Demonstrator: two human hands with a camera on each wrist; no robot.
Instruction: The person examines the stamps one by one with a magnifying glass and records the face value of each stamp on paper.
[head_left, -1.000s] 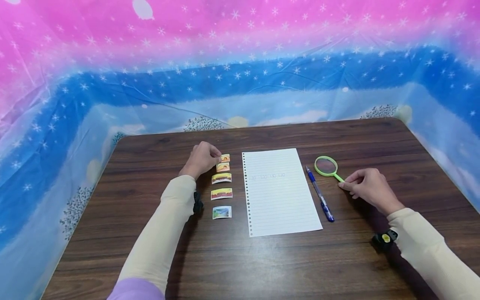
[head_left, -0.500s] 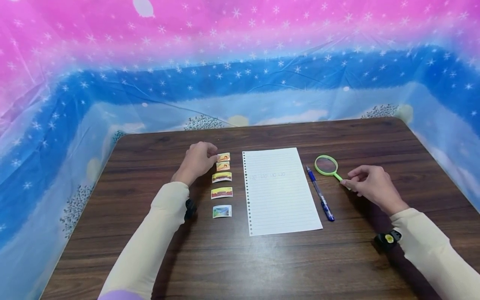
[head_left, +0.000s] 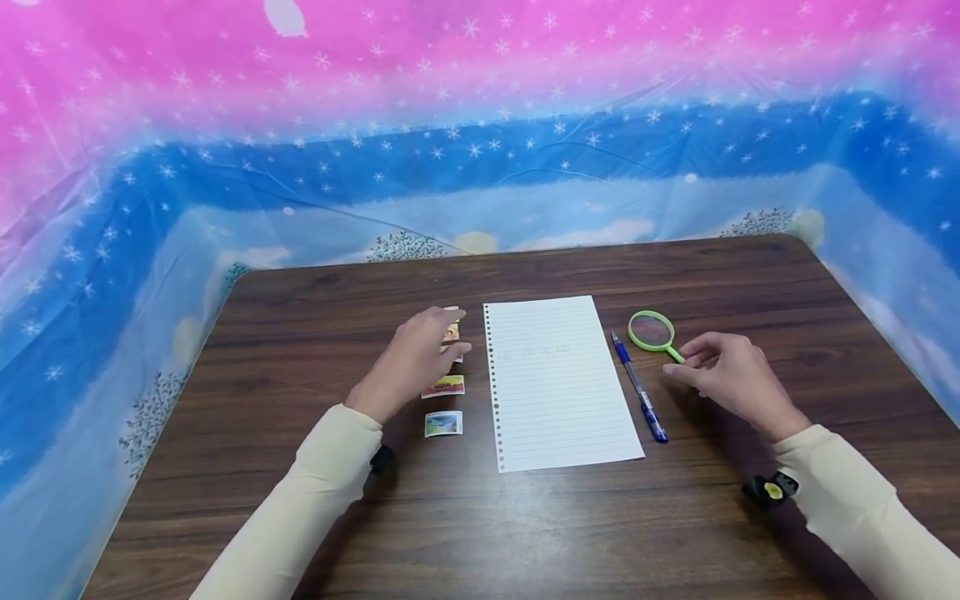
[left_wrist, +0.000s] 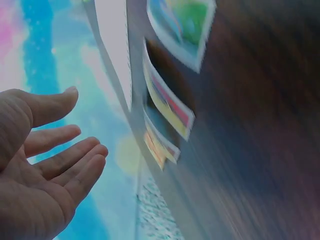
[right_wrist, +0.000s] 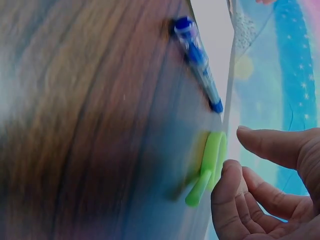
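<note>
My left hand (head_left: 405, 362) hovers with spread fingers over a column of small stamp-like pictures, partly hiding the far ones. The nearest, a blue-green landscape stamp (head_left: 444, 423), lies in full sight, and a yellow-and-red stamp (head_left: 450, 386) shows beyond it. In the left wrist view, nothing lies between thumb and fingers of the left hand (left_wrist: 60, 170). My right hand (head_left: 735, 379) is at the handle end of a green magnifying glass (head_left: 651, 331) on the table. The right wrist view shows its thumb apart from the bent fingers, with the magnifying glass (right_wrist: 212, 155) beside them, not gripped.
A lined loose-leaf sheet (head_left: 562, 408) with faint writing lies in the middle of the brown wooden table (head_left: 525, 533). Between it and the magnifying glass lies a blue pen (head_left: 636, 383). A snowflake-patterned cloth (head_left: 480, 150) hangs around the table's back and sides.
My left hand has let go of the farthest stamp, drawn back left, then come over the stamps nearer to me with fingers spread. The right hand's fingers have come off the magnifying glass handle.
</note>
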